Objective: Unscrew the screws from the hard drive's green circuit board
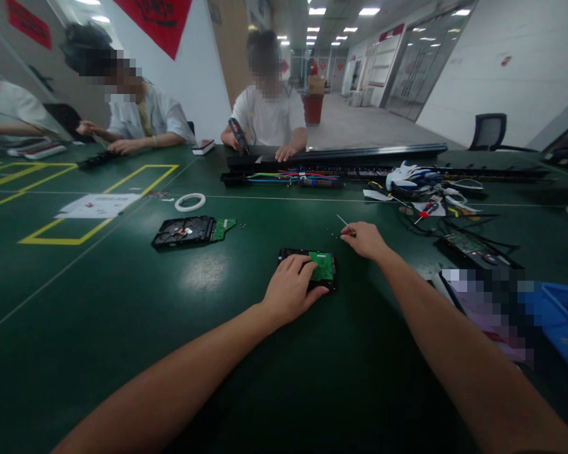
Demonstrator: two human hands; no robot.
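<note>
My left hand lies over a hard drive whose green circuit board faces up, with the thumb along its near edge and the fingers across its left part. Just right of the drive, my right hand is closed around a thin screwdriver. Its metal shaft points up and left, apart from the drive; most of the handle is hidden by the fingers. Tiny screws are scattered by the right hand. To the left lies another hard drive with a green circuit board sticking out at its right end.
A white tape ring and paper sheets lie left. Long black rails with coloured wires cross the far side, where a person holds a power screwdriver. Gloves, cables and a blue bin are right. Other people sit far left.
</note>
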